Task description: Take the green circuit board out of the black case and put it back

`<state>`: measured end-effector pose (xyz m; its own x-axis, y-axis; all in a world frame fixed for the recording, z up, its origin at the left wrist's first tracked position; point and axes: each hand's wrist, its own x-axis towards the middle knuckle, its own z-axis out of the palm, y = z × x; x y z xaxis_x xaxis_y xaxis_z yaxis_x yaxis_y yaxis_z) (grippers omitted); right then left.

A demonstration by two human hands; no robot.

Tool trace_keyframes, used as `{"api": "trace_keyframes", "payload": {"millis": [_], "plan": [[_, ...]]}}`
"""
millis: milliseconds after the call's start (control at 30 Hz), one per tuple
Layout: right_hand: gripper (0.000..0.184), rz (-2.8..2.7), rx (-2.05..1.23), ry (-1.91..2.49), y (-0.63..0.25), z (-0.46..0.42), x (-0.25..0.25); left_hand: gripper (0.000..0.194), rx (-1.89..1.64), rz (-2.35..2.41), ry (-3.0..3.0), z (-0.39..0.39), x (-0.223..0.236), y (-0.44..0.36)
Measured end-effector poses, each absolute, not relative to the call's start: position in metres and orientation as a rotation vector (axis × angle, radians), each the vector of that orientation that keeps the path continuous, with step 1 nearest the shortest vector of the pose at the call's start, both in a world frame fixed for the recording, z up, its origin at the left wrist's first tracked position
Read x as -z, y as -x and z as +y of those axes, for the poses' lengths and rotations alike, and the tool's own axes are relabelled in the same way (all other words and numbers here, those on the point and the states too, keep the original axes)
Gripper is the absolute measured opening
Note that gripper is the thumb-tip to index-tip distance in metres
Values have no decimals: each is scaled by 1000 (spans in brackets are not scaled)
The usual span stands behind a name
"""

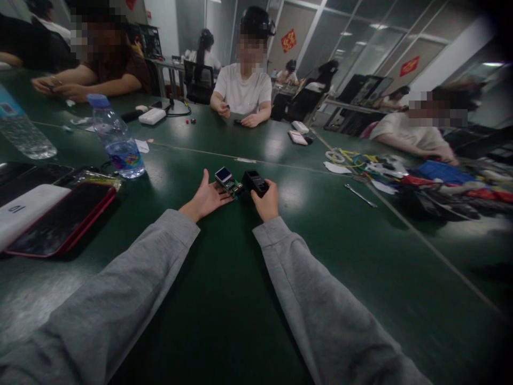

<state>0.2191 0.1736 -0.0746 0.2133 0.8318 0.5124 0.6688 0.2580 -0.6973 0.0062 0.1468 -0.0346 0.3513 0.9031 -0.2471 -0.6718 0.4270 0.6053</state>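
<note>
My left hand (208, 198) is palm up with its thumb raised and its fingers stretched out. Against those fingertips lies a small green circuit board (228, 183) with a little screen; whether it rests on the fingers or on the table is hard to tell. In my right hand (267, 202) is a black plastic case (255, 182), pinched between thumb and fingers. The case's left edge is close to the board's connector end, and I cannot tell whether they touch. Both hands are low over the dark green table (240, 299).
To the left are a water bottle (120, 144), a red-edged phone (64, 219) and a white power bank (30, 211). A wrench (360, 195) lies right, before a heap of cables (433, 182). Across the table, a person in white (243, 88) handles small parts.
</note>
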Motion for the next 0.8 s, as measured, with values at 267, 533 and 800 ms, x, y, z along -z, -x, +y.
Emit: {"api": "trace_keyframes", "payload": {"millis": [267, 533, 800], "plan": [[56, -1505, -234, 1455, -219, 172, 74, 78, -1057, 613, -439, 145, 32, -7], [56, -1521, -223, 1447, -218, 171, 74, 81, -1045, 566, -439, 148, 36, -5], [57, -1557, -225, 1470, -216, 165, 65, 82, -1056, 569, -416, 149, 37, -5]]}}
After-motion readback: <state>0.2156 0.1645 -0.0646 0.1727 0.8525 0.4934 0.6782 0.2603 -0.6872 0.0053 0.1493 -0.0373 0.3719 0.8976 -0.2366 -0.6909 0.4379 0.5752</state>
